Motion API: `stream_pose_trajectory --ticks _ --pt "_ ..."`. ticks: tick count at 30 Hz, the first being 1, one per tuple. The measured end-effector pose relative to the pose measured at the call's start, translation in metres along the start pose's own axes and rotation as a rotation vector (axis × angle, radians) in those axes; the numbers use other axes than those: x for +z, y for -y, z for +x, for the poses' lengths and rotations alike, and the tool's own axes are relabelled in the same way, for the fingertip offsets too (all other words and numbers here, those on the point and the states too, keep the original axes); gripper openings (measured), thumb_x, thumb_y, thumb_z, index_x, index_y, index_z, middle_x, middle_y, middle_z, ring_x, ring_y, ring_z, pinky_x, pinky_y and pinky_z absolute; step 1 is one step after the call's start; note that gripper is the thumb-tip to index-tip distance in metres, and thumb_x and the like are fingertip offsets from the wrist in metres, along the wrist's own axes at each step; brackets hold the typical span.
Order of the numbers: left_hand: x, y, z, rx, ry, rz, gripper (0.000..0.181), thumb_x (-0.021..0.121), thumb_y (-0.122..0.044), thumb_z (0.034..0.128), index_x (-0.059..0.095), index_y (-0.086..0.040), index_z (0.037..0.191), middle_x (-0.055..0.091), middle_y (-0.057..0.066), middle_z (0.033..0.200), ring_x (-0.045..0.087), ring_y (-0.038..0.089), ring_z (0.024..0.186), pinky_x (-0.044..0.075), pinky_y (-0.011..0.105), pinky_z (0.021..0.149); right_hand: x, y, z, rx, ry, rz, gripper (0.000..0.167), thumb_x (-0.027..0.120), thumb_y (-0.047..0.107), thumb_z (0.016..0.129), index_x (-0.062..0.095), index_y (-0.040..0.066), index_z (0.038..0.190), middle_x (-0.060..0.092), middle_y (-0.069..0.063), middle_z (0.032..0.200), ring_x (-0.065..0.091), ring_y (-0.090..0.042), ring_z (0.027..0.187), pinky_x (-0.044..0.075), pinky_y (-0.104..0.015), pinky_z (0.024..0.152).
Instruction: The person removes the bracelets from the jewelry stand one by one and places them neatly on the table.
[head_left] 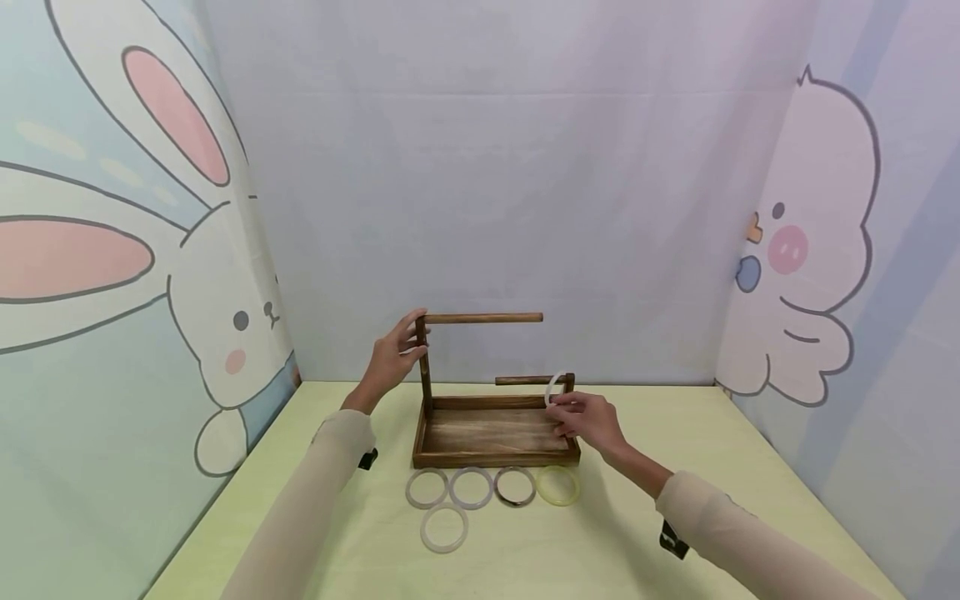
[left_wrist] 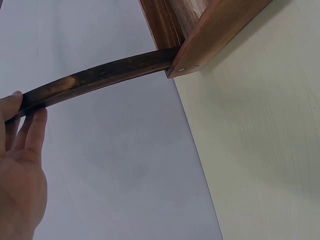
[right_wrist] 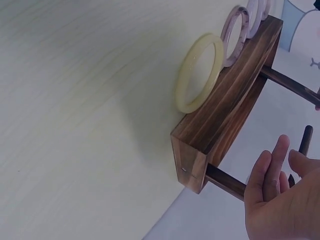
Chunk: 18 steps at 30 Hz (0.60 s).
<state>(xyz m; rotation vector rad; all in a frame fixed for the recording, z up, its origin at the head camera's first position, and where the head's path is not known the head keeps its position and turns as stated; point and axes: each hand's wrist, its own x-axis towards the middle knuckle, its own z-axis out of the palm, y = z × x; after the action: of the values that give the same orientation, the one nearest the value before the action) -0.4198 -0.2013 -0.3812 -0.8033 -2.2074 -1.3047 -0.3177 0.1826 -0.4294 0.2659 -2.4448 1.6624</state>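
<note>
A brown wooden stand [head_left: 495,459] has a tray base, a tall post with a long rod [head_left: 483,318] at the left, and a short post with a lower rod [head_left: 517,381] at the right. My left hand [head_left: 393,358] grips the tall post [left_wrist: 100,77] near its top, thumb and fingers on opposite sides. At the right, my right hand [head_left: 592,419] pinches the lower part of a white bangle [head_left: 550,389]. The bangle stands upright across the lower rod, close to the short post. In the right wrist view the right hand [right_wrist: 287,200] mostly hides the bangle.
In front of the stand lie a yellow bangle [head_left: 558,503], a dark-mottled bangle [head_left: 516,504], a lavender bangle [head_left: 471,506], a greyish-pink bangle [head_left: 426,505] and a whitish bangle [head_left: 444,550]. The pale yellow table [head_left: 660,483] meets a light cloth backdrop [head_left: 510,208].
</note>
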Motion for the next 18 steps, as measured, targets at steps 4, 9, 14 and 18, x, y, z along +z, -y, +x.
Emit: stream_pose_trajectory --ticks 4,9,14,18 --pt "0.0001 0.0006 0.0009 -0.01 0.002 -0.002 0.079 0.07 0.006 0.0956 0.044 -0.037 0.157 0.066 0.018 0.137 0.066 0.035 0.123 0.06 0.044 0.097 -0.0034 -0.0004 0.0027 -0.018 -0.019 -0.022 0.03 0.08 0.012 0.093 0.074 -0.006 0.116 0.078 -0.02 0.096 0.077 -0.036 0.071 0.066 -0.048 0.07" --pt "0.0003 0.0012 0.0012 -0.01 0.007 -0.024 0.079 0.069 0.007 0.0957 0.044 -0.037 0.157 0.066 0.02 0.137 0.065 0.043 0.122 0.059 0.047 0.097 -0.004 -0.0019 0.0058 -0.032 -0.026 -0.034 0.032 0.081 0.014 0.092 0.075 -0.005 0.116 0.078 -0.019 0.097 0.077 -0.036 0.072 0.065 -0.051 0.072" --pt "0.0006 0.0008 0.0009 0.006 0.006 -0.019 0.079 0.069 0.008 0.0955 0.043 -0.035 0.158 0.065 0.023 0.137 0.065 0.043 0.122 0.059 0.047 0.096 -0.0016 -0.0004 0.0071 -0.022 -0.032 -0.028 0.029 0.082 0.013 0.092 0.076 -0.004 0.115 0.078 -0.019 0.1 0.076 -0.041 0.076 0.065 -0.05 0.073" --pt "0.0008 0.0007 0.0003 0.003 0.008 -0.005 0.08 0.069 0.007 0.096 0.042 -0.036 0.158 0.064 0.024 0.137 0.066 0.038 0.123 0.06 0.046 0.096 0.0011 0.0009 0.0081 -0.017 -0.035 -0.018 0.029 0.082 0.013 0.092 0.076 -0.004 0.114 0.078 -0.019 0.101 0.077 -0.039 0.075 0.065 -0.051 0.074"
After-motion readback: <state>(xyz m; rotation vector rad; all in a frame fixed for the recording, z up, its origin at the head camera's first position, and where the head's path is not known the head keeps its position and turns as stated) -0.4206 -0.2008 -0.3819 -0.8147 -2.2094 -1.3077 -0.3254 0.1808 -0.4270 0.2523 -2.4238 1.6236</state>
